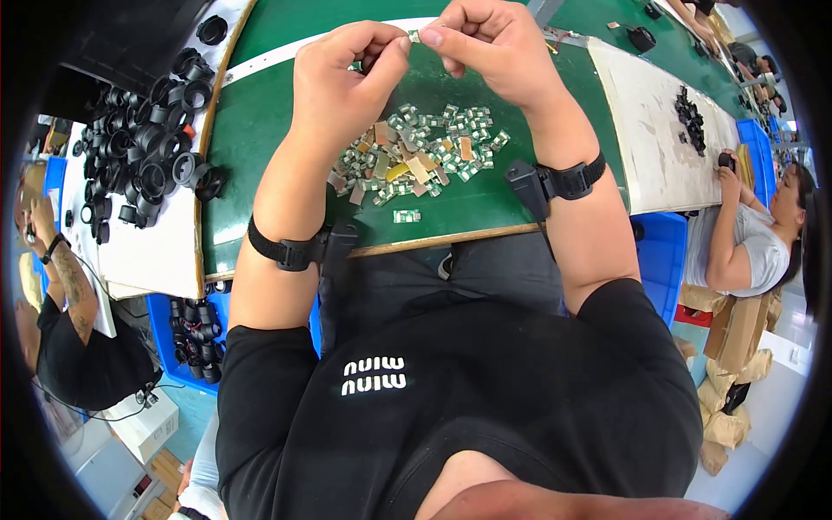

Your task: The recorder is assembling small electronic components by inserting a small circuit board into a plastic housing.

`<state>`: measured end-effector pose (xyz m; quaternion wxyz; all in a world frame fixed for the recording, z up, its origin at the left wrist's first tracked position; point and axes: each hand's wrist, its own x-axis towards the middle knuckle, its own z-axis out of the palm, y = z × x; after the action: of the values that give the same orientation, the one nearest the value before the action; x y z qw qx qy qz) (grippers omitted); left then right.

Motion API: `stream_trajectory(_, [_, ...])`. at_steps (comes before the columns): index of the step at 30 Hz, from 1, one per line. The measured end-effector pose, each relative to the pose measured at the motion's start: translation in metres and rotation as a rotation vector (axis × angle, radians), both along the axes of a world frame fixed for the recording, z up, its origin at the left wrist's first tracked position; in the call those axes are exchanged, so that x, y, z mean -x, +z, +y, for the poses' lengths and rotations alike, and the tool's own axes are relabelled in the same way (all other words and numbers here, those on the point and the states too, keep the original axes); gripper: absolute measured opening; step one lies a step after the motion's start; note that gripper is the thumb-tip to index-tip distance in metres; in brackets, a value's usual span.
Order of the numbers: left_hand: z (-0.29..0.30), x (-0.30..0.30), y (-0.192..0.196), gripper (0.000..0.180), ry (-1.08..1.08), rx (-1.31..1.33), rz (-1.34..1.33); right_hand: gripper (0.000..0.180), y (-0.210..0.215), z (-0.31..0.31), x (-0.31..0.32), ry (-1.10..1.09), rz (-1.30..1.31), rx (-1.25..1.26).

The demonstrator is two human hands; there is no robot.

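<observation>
Both of my hands are raised over the far part of the green work mat [251, 165]. Between their fingertips is a small green-and-white circuit board [414, 36], mostly covered by the fingers. My left hand [351, 78] is closed in a pinch at its left end, and a bit of something pale green shows under the curled fingers. My right hand [494, 52] pinches the board's right end with thumb and fingers. Below the hands lies a loose heap of similar circuit boards [433, 130], mixed with tan and brown flat pieces [420, 169]. A single circuit board [406, 216] lies apart near the mat's front edge.
Black ring-shaped plastic parts [152, 147] are piled on the left white surface. Small black parts [691, 121] lie on the right one. Blue bins [663, 260] stand below table height on both sides. One person [745, 225] works at the right, another [82, 338] at the left.
</observation>
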<state>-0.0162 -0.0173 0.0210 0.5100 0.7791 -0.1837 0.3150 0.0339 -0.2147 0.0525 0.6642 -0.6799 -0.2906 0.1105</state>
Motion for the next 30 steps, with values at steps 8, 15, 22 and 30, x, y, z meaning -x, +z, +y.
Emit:
stream_trajectory(8, [-0.019,0.003,-0.007,0.011,-0.224,0.194,-0.15,0.015,-0.044,-0.053,-0.031,-0.185,-0.436,0.293])
stream_trajectory(15, [0.0,0.009,-0.015,0.008,-0.034,0.047,-0.138,0.013,-0.038,-0.003,-0.009,0.073,-0.358,0.013])
stream_trajectory(22, [-0.023,-0.002,-0.003,0.013,-0.114,0.413,-0.094,0.032,-0.083,-0.029,-0.05,-0.221,-0.317,0.014])
stream_trajectory(30, [-0.021,0.028,0.029,0.009,-0.131,0.599,0.014,0.067,-0.091,-0.015,-0.043,0.695,0.342,-0.247])
